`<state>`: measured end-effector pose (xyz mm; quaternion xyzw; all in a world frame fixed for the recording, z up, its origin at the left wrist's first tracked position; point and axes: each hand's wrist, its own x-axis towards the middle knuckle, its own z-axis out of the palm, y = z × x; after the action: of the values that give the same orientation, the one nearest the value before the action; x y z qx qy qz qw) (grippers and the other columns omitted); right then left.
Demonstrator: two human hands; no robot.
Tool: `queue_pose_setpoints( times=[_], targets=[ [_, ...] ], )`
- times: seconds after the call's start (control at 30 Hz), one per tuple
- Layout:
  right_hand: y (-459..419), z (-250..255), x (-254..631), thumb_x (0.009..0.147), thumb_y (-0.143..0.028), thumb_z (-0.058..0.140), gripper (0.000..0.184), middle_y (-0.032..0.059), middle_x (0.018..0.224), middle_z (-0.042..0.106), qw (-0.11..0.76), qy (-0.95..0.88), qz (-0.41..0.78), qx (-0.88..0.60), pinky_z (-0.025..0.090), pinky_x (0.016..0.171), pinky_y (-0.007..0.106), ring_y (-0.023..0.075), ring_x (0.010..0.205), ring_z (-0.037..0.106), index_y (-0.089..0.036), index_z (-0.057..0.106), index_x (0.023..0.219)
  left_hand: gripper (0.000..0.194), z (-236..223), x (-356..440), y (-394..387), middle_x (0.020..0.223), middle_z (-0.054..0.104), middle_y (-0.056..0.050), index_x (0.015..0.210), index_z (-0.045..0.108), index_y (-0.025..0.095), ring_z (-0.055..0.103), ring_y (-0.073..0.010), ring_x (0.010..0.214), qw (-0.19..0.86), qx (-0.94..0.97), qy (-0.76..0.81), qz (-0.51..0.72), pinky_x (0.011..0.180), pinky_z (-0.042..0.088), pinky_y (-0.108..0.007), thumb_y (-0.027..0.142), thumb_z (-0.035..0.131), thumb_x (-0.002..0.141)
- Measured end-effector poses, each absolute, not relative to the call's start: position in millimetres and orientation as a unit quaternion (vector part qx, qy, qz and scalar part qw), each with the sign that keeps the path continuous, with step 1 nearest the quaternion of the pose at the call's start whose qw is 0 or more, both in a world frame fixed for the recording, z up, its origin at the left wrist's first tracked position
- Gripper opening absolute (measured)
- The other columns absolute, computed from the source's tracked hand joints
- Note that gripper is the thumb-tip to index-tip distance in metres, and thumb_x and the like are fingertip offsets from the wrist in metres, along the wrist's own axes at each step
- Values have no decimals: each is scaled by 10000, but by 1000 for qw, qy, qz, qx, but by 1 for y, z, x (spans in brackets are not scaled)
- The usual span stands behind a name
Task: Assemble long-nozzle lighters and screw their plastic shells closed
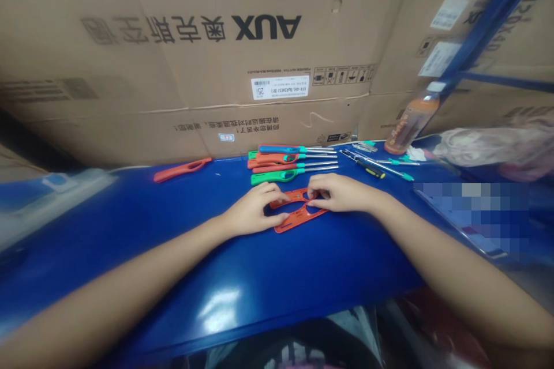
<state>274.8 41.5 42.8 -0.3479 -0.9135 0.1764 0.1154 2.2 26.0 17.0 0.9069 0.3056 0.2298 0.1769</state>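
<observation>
Two long, thin orange plastic handle shells (298, 220) with cut-out openings lie on the table directly beneath my fingertips, one farther from me than the other. My left hand (251, 210) is spread at their left ends, fingers touching the farther shell and thumb the nearer; whether it clamps them I cannot tell. My right hand (340, 191) reaches in at their right ends, thumb and forefinger close together, though I can't tell whether anything is pinched there. I judge the step in hand to be close work on these shells; the next move seems to call for light fingertips and both pieces kept steady. The glossy blue tabletop (277, 271) spreads around my fingers. Well left of them stands a translucent plastic container (52, 202); nearer, beyond my left fingers, lies a red-orange plastic handle (184, 170). A large brown cardboard carton (173, 81) with upside-down print walls off the back. Just past my fingertips sits a cluster of coloured, metal-tubed lighters (277, 165). Beyond my right fingers come a black-and-yellow pen-shaped tool (370, 168), an orange drink bottle (411, 121) with a white cap, then a crumpled whitish plastic bag (471, 147).
</observation>
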Motion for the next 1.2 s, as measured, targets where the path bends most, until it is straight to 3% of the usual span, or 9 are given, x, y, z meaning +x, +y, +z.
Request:
queue_pose_setpoints(
  times=[0.33, 0.67, 0.83, 0.9, 0.97, 1.07, 1.2],
  targets=[
    [39, 46, 274, 866, -262, 682, 97, 32, 866, 652, 105, -913, 167, -358, 364, 594, 242, 129, 682, 536, -174, 644, 854, 199, 10, 2, 32, 911, 673, -57, 1035, 746, 199, 651, -183, 858, 219, 885, 304, 276, 799, 534, -318, 333, 657, 917],
    [38, 43, 272, 878, -267, 684, 105, 28, 858, 657, 100, -916, 157, -355, 367, 595, 240, 129, 696, 544, -175, 646, 845, 396, 18, 1, 22, 1082, 664, -82, 1235, 678, 226, 620, -235, 1003, 126, 922, 284, 232, 923, 485, -383, 422, 666, 891],
    [48, 53, 286, 913, -400, 645, 216, 47, 930, 683, 200, -903, 168, -340, 448, 686, 261, 153, 776, 596, -191, 694, 940, 373, 17, 0, 21, 1120, 672, -72, 1220, 669, 226, 613, -236, 1033, 102, 927, 277, 232, 942, 463, -394, 394, 666, 887],
    [59, 61, 309, 922, -381, 600, 216, 65, 933, 690, 271, -863, 87, -417, 455, 702, 283, 168, 768, 600, -188, 698, 915, 319, 17, 0, 22, 1117, 677, -71, 1199, 676, 221, 613, -234, 1035, 101, 926, 278, 233, 942, 461, -395, 341, 628, 908],
    [72, 66, 339, 885, -299, 602, 149, 84, 981, 706, 280, -793, 0, -541, 463, 746, 302, 203, 853, 632, -188, 700, 900, 304, 16, 0, 23, 1108, 681, -70, 1189, 680, 223, 617, -237, 1036, 101, 925, 282, 233, 940, 460, -400, 292, 610, 901],
    [88, 65, 384, 808, -232, 618, 121, 75, 974, 737, 156, -669, -22, -726, 469, 730, 301, 240, 901, 663, -211, 713, 881, 304, 15, -1, 25, 1087, 685, -65, 1163, 692, 228, 625, -245, 1026, 97, 920, 296, 238, 936, 458, -412, 257, 607, 873],
    [101, 53, 418, 672, -96, 637, 271, 84, 893, 744, 117, -627, -4, -770, 484, 692, 288, 239, 830, 680, -197, 747, 899, 312, 13, -3, 26, 1101, 687, -63, 1157, 690, 233, 624, -261, 1042, 87, 915, 309, 247, 932, 449, -430, 228, 581, 865]
  ],
)
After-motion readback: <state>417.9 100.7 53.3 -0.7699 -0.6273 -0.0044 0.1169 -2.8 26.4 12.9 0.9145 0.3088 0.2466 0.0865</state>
